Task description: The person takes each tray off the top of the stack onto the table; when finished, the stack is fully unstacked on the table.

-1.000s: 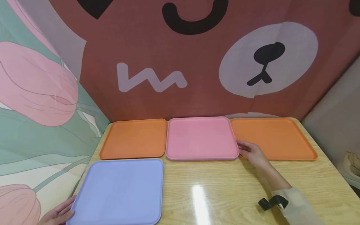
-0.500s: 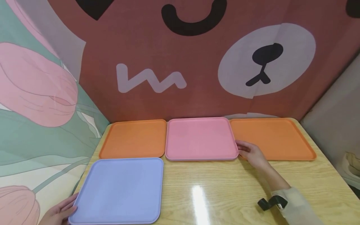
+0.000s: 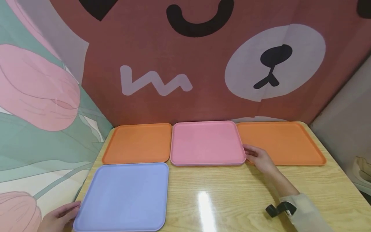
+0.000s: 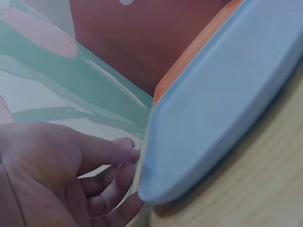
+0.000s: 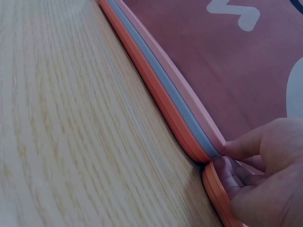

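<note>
A light blue tray point(image 3: 124, 196) lies at the front left. My left hand point(image 3: 60, 217) is at its left edge with loosely bent fingers; in the left wrist view a lower fingertip meets the rounded corner, while the thumb stays beside the rim. Farther back, a pink tray point(image 3: 207, 143) tops a stack. The right wrist view shows a blue tray point(image 5: 158, 71) under it and orange at the bottom point(image 5: 147, 80). My right hand point(image 3: 262, 161) touches the stack's right front corner with its fingertips, above the edge of the right orange tray point(image 3: 284, 143).
Another orange tray point(image 3: 139, 143) lies at the back left, behind the blue one. A patterned cloth point(image 3: 203, 64) rises along the table's back edge, and a flowered one point(image 3: 43, 145) along the left. Wood-grain tabletop point(image 3: 232, 196) shows at front right.
The blue tray's near left corner has shifted slightly right and away. My left hand has moved a little with it, and its fingers have loosened. The right hand stays in place.
</note>
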